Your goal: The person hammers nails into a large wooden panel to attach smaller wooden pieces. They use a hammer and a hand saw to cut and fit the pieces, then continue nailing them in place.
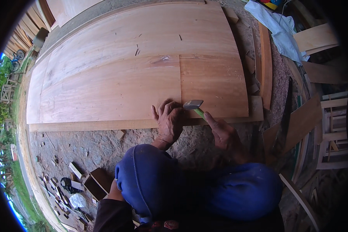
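My right hand (225,133) grips a hammer (199,112) with a green handle. The hammer's metal head is just right of my left fingertips, over the near edge of a large plywood sheet (104,85). On that edge rests my left hand (169,121), its fingers bent and drawn together beside a seam between two panels. Whatever it pinches, if anything, is hidden. Under the sheet's near side runs a pale wooden strip (92,126). A few thin dark slivers or nails (137,50) lie farther up on the plywood.
My blue-clad knees (143,181) are close below my hands. Offcuts and wood scraps (77,170) litter the dirt floor at lower left. To the right are an orange-brown board (265,65), a white sheet of plastic or cloth (278,31), a saw-like dark blade (285,116) and wooden frames (332,135).
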The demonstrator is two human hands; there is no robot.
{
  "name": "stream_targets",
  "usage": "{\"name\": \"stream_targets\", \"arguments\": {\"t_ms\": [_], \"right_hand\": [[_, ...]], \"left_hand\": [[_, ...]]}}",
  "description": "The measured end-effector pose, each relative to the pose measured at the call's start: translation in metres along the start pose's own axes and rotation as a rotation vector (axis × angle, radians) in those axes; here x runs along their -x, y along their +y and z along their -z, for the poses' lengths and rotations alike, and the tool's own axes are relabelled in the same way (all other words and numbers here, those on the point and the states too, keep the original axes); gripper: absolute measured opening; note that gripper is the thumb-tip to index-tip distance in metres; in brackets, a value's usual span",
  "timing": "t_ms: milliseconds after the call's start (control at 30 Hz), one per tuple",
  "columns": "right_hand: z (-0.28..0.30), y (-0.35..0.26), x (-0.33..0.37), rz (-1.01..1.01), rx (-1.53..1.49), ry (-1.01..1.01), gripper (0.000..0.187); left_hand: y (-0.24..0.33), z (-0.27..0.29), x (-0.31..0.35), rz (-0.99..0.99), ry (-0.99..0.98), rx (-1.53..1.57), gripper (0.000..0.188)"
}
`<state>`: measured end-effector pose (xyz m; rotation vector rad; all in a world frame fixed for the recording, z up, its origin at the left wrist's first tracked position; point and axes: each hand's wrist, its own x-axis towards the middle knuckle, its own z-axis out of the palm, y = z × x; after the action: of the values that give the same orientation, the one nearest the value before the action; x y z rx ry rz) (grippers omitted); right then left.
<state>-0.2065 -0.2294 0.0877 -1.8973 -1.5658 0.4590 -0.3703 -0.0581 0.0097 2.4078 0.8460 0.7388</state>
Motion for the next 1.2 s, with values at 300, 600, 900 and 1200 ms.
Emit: {"name": "stream_targets", "arguments": {"t_ms": [300, 600, 900, 1200], "right_hand": [[-0.004, -0.001, 0.001, 0.006, 0.135, -0.038, 0.064], [-0.010, 0.010, 0.002, 0.007, 0.013, 0.117, 0.064], [-0.015, 0.012, 0.014, 0.027, 0.032, 0.093, 0.063], [-0.021, 0.011, 0.013, 0.093, 0.061, 0.159, 0.067]], "left_hand": [[0.001, 0.002, -0.002, 0.028, 0.006, 0.007, 0.023], [0.004, 0.008, 0.002, -0.016, -0.046, 0.012, 0.032], [0.003, 0.007, -0.002, 0.048, -0.098, -0.029, 0.046], [0.007, 0.001, -0.002, 0.046, -0.005, -0.003, 0.052]]}}
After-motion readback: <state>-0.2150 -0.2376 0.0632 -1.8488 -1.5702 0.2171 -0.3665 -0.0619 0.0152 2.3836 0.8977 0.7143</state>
